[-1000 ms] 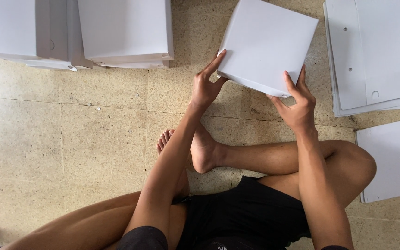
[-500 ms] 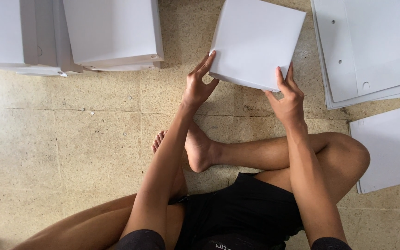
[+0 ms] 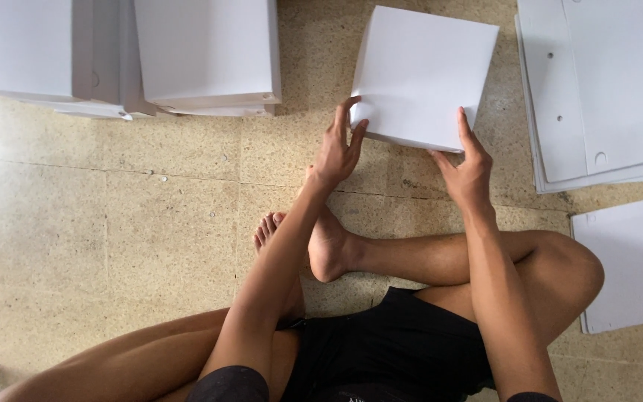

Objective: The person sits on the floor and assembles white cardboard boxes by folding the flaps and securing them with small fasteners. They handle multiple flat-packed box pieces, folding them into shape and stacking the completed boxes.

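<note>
Speckled tan floor with tile lines. White box on floor, held at near edge by left hand and right hand, fingers curled on it. 2 white boxes top left, flat white sheets right.

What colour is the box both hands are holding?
Plain white, the box shows best in the head view, held by the left hand and right hand.

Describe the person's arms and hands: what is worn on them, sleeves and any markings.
The left hand and right hand are bare: no gloves, rings, watch or markings show. Both forearms are uncovered. Dark, close-fitting sleeve edges appear only near the upper arms at the picture's bottom.
</note>
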